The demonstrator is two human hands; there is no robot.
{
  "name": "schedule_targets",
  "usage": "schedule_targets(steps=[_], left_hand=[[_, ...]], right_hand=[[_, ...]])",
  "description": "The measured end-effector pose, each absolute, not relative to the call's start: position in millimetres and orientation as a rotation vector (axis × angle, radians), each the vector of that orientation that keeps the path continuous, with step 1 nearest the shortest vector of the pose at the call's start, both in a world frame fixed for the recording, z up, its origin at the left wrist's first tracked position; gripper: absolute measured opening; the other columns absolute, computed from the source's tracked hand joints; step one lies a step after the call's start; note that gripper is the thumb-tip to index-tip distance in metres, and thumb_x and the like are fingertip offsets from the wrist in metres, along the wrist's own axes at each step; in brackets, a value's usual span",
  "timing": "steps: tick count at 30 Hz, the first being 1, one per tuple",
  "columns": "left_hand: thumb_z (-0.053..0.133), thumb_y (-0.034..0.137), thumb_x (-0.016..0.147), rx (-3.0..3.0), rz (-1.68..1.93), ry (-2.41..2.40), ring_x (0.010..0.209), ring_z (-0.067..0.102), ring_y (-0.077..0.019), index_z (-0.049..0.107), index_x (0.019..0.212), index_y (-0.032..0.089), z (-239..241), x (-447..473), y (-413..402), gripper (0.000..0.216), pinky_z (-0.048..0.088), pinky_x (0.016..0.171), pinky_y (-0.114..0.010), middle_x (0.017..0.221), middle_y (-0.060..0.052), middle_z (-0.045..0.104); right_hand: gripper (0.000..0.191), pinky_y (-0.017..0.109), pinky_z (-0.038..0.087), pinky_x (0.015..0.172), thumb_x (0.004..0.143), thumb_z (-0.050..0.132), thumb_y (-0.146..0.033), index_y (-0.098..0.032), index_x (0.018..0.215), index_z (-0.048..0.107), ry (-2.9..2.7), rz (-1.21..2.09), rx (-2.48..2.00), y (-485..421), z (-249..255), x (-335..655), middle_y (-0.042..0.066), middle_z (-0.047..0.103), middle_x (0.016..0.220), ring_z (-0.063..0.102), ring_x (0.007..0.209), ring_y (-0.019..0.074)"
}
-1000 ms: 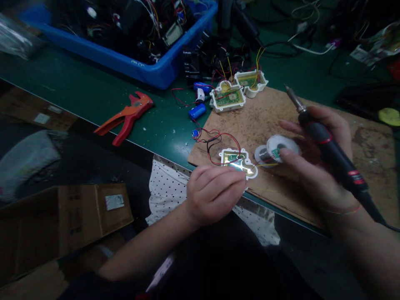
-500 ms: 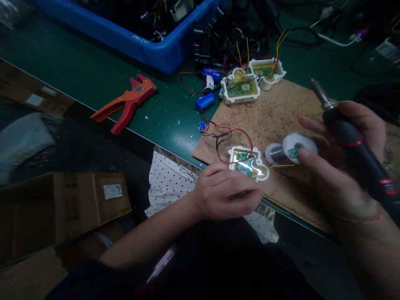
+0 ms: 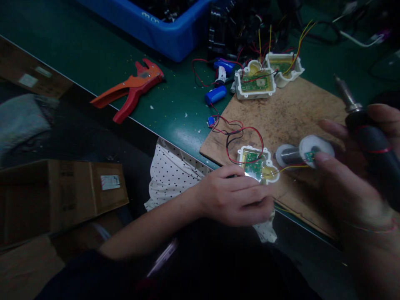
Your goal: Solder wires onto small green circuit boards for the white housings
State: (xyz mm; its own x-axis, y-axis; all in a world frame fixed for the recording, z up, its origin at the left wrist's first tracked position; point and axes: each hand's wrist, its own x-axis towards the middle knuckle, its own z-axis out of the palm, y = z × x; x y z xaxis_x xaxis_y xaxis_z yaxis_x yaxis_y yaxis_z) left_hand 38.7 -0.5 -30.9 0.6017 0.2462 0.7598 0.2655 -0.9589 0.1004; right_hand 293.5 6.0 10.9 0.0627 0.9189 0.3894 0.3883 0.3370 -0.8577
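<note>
My left hand is closed at the near side of a white plastic case, its fingers curled against it and hiding that edge. A green circuit board sits inside under a glossy surface. Red and black wires loop from the case to a small blue part. In my right hand is a soldering iron, tip pointing up and left. The thumb of that hand presses a small green board, which yellow and red wires reach. Behind this board lies a solder spool.
Two more white cases with boards stand at the back of the brown board. Blue cylindrical cells lie beside them. An orange-red cutter rests at the table edge, near a blue bin. A cardboard box is below.
The view has shifted, so the table's contents appear farther right. Glare on the held case has moved toward its near edge. Both hands keep their holds.
</note>
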Motion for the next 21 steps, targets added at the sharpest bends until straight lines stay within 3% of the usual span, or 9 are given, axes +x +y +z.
schedule_targets(steps=[4, 8, 14, 21], left_hand=[[0.063, 0.042, 0.097, -2.784, -1.306, -0.465, 0.086, 0.071, -0.0098, 0.076, 0.096, 0.027, -28, 38, -1, 0.02, 0.051, 0.076, -0.029, 0.11, 0.004, 0.08], [0.065, 0.029, 0.096, -2.793, -1.36, -0.51, 0.079, 0.07, -0.0082, 0.075, 0.099, 0.024, -19, 40, -3, 0.011, 0.05, 0.07, -0.027, 0.102, 0.005, 0.08], [0.055, 0.02, 0.1, -2.816, -1.226, -0.825, 0.056, 0.061, -0.0086, 0.069, 0.119, 0.017, 3, 56, -5, 0.024, 0.044, 0.055, -0.027, 0.063, 0.007, 0.066], [0.061, 0.021, 0.095, -2.761, -0.972, -1.0, 0.048, 0.061, -0.0133, 0.067, 0.124, 0.017, 19, 79, -2, 0.029, 0.036, 0.046, -0.031, 0.059, 0.005, 0.063]], right_hand=[[0.084, 0.054, 0.059, 0.092, 0.059, 0.092, -0.032, -0.048, 0.135, 0.06, -1.527, 0.626, -1.234, 8, 10, 296, 0.003, 0.052, 0.147, 0.063, 0.126, 0.0335], [0.083, 0.057, 0.055, 0.103, 0.06, 0.091, -0.03, -0.047, 0.135, 0.06, -1.535, 0.62, -1.2, 9, 9, 296, 0.003, 0.052, 0.146, 0.063, 0.126, 0.0333], [0.082, 0.044, 0.062, 0.093, 0.061, 0.09, -0.024, -0.045, 0.134, 0.06, -1.457, 0.677, -1.194, 5, 9, 293, 0.001, 0.055, 0.141, 0.065, 0.125, 0.0283], [0.073, 0.048, 0.057, 0.105, 0.069, 0.085, -0.024, -0.041, 0.135, 0.056, -1.426, 0.694, -1.258, 1, 16, 286, 0.003, 0.055, 0.142, 0.064, 0.127, 0.0298]])
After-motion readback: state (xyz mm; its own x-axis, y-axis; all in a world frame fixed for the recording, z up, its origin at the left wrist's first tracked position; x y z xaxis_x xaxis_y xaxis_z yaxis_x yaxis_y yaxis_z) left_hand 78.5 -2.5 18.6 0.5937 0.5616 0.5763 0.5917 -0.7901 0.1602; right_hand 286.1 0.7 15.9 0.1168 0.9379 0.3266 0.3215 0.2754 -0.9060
